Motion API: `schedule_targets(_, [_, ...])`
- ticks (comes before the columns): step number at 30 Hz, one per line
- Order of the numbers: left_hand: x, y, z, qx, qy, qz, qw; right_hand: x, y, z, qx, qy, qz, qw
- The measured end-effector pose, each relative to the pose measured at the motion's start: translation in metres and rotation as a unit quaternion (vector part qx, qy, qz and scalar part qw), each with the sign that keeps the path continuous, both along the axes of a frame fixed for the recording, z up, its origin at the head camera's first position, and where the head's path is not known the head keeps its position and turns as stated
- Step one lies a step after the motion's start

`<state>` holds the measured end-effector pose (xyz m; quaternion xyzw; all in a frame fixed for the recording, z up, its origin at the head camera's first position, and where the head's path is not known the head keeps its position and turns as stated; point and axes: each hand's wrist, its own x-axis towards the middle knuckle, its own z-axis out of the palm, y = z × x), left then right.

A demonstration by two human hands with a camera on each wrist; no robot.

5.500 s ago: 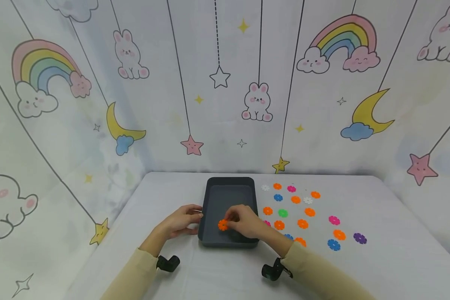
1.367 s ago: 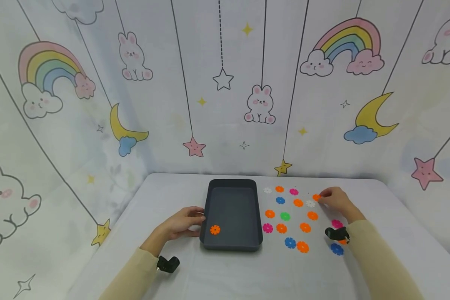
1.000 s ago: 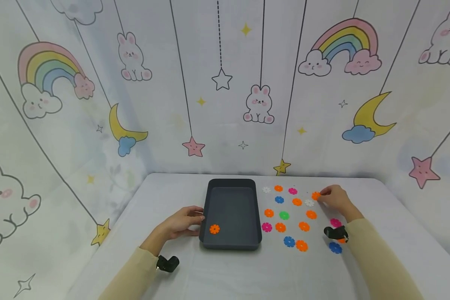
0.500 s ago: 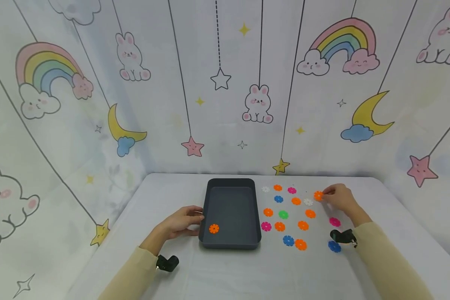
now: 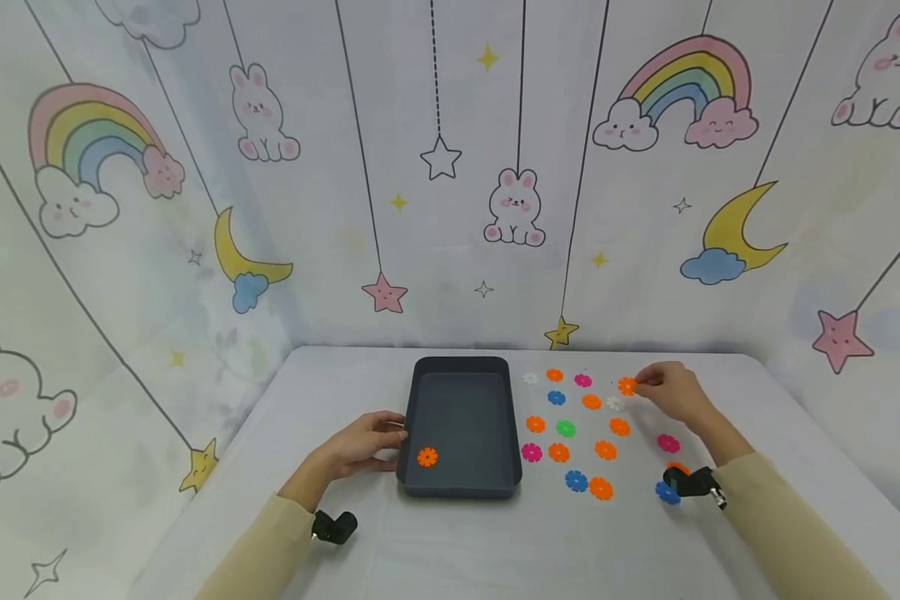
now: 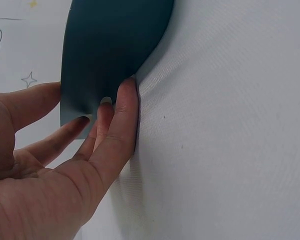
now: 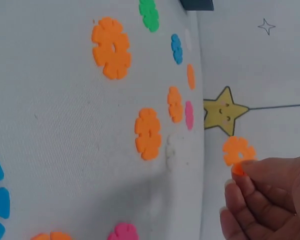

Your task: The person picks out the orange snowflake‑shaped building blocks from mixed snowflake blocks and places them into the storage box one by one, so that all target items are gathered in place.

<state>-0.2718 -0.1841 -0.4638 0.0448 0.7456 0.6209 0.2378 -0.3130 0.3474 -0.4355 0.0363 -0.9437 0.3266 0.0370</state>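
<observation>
My right hand [image 5: 675, 392] pinches an orange snowflake disc [image 5: 627, 386] by its edge between thumb and fingertips. In the right wrist view, that orange disc [image 7: 239, 150] is held up off the table, with the hand [image 7: 270, 195] at the lower right. My left hand [image 5: 363, 446] rests its relaxed fingers on the left outer wall of a dark grey tray [image 5: 468, 492]. In the left wrist view, fingertips and thumb of the left hand [image 6: 70, 170] touch the tray's side [image 6: 115, 45]. Another orange disc [image 5: 427, 457] lies inside the tray, near its front left.
Several loose discs lie right of the tray: a green disc [image 5: 566, 428], a blue disc [image 5: 576, 481], a pink disc [image 5: 668, 443], a white disc [image 5: 615, 404] and more orange ones. A white cloth covers the table [image 5: 450, 550]. A printed curtain [image 5: 450, 225] stands behind.
The orange disc in the tray was released there by my right hand, which then moved right to the scattered discs. It now holds another orange disc, lifted off the table. My left hand stayed put.
</observation>
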Motion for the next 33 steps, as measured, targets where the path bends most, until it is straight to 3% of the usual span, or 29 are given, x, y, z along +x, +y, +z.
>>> schedule_targets(12, [0.0, 0.001, 0.0, 0.0, 0.003, 0.003, 1.0, 0.011, -0.035, 0.016, -0.006, 0.009, 0.024, 0.9996])
schedule_targets(26, [0.001, 0.0, -0.004, -0.002, 0.004, 0.003, 1.0, 0.025, -0.073, 0.028, -0.034, 0.016, 0.1, 0.9943])
schedule_targets(33, [0.001, 0.001, 0.0, 0.0, 0.002, 0.004, 1.0, 0.029, -0.086, 0.031, -0.042, 0.026, 0.115, 0.9922])
